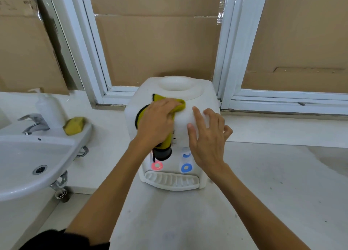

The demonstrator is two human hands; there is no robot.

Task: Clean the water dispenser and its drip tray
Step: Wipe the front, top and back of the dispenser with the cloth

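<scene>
A white tabletop water dispenser (180,116) stands on the counter, its round bottle well open on top. Its ribbed drip tray (172,180) sits at the front, under a red tap (157,166) and a blue tap (186,168). My left hand (156,123) presses a yellow cloth with black edging (177,103) flat against the dispenser's top left. Part of the cloth hangs down over the front, above the red tap. My right hand (209,136) rests with spread fingers on the dispenser's top right.
A white sink (28,167) with a chrome faucet (34,122) is at the left. A yellow sponge (74,125) lies on its rim, beside a white pump bottle (46,108). White window frames and cardboard rise behind the dispenser. The counter (273,193) runs right.
</scene>
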